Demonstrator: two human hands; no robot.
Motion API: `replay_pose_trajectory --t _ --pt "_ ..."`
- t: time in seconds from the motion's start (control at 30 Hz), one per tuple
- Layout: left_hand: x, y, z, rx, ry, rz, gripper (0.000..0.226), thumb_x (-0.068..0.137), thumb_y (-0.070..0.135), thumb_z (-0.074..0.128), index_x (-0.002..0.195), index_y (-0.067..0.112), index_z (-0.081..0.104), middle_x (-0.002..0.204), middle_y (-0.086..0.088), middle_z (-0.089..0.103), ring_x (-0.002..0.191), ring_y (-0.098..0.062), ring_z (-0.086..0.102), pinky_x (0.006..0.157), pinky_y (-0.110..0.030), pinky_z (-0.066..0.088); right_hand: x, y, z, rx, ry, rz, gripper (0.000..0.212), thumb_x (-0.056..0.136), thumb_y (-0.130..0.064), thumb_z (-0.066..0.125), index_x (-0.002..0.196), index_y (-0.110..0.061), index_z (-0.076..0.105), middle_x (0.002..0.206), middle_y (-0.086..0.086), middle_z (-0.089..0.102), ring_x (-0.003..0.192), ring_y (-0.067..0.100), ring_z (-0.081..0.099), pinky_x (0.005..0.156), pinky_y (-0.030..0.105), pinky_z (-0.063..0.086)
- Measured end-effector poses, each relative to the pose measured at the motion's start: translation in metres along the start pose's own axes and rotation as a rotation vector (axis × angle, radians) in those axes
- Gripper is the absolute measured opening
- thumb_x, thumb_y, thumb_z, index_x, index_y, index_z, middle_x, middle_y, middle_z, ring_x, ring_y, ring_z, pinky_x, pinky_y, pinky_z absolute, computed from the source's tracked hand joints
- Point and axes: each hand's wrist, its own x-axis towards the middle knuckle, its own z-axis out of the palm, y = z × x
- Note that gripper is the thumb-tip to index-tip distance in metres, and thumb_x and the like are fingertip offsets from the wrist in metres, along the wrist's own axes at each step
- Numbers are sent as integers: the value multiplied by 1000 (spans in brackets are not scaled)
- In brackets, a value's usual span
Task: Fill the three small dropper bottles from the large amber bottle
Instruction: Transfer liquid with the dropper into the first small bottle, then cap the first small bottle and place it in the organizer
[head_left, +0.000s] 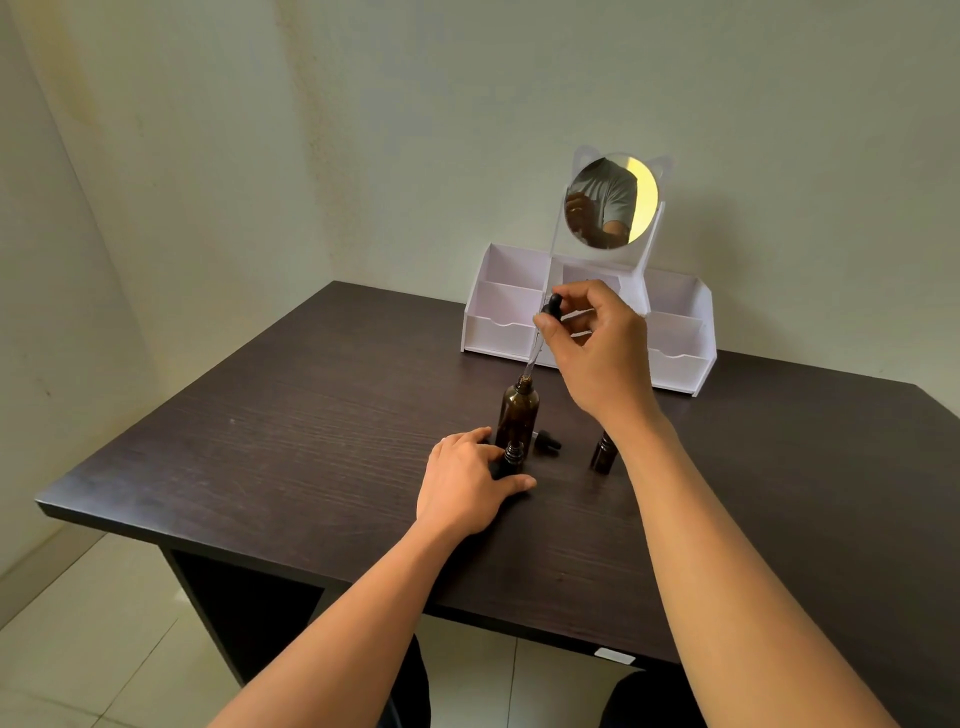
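The large amber bottle (517, 413) stands uncapped in the middle of the dark table (291, 415). My right hand (597, 348) pinches a dropper (550, 306) by its black bulb; the glass tube slants down with its tip in the large bottle's mouth. Just in front stands a small open dropper bottle (511, 457), and my left hand (467, 480) wraps around its base. A second small bottle (603, 454) stands to the right, partly behind my right forearm. A loose black dropper cap (548, 441) lies beside the large bottle. A third small bottle is not visible.
A white organiser (498, 322) with compartments and drawers stands at the table's back edge and carries a round mirror (612, 202). Walls close in behind and to the left. The table's front edge runs near my forearms.
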Motion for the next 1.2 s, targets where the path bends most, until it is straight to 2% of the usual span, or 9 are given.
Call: replay_pose_trajectory --t 0.17,0.27,0.37,0.53,0.63,0.77,0.9,1.07,1.2 --pt "0 1 0 9 -3 -7 63 80 71 65 128 29 69 155 5 44 143 -20 36 118 -43 31 0 4 6 -123 -140 64 38 89 -24 73 124 -19 60 101 -9 63 78 0 62 65 5 45" --pt "0 0 1 7 3 -3 63 80 71 64 127 30 69 155 5 44 143 -20 36 118 -43 31 -5 9 5 -151 -124 111 40 90 -25 72 127 -16 59 107 -6 63 85 5 61 74 12 48" --pt "1 -1 1 7 12 0 63 79 72 64 126 30 69 155 5 44 142 -20 37 118 -42 31 -19 17 7 -258 -124 177 27 98 -17 59 124 -10 60 111 4 67 87 7 57 77 19 48" --pt "1 -3 4 1 21 18 60 79 72 64 124 33 71 152 6 47 140 -19 40 116 -43 33 -52 32 19 -636 -493 401 32 97 -15 59 128 -14 56 120 10 61 101 24 63 76 33 51" --pt "0 -1 3 2 27 18 55 80 69 65 122 34 71 152 5 48 140 -20 40 116 -44 32 -63 33 22 -731 -580 453 35 95 -14 63 129 -14 52 118 10 60 102 26 62 76 35 52" --pt "-1 0 2 6 26 7 57 80 68 66 125 32 70 153 4 46 142 -20 38 118 -42 31 -66 35 21 -754 -561 438 27 95 -11 61 121 -13 53 115 11 61 98 26 62 70 34 47" --pt "-2 2 -1 10 14 -7 61 81 68 66 127 29 69 154 4 45 142 -20 37 118 -42 30 -61 33 7 -631 -407 420 20 97 -14 58 117 -15 59 108 8 62 82 20 57 68 33 49" --pt "-2 2 -2 10 6 -6 62 80 69 67 126 27 70 154 3 46 141 -22 39 116 -44 33 -39 17 -17 -436 -227 311 22 95 -15 59 115 -14 69 109 4 70 96 18 66 85 34 55" --pt "-2 3 -2 8 4 -5 63 80 69 67 126 27 70 154 3 46 141 -22 40 116 -43 33 -29 1 -28 -342 -274 314 18 93 -14 63 109 -14 71 81 -9 62 74 3 59 65 13 44"
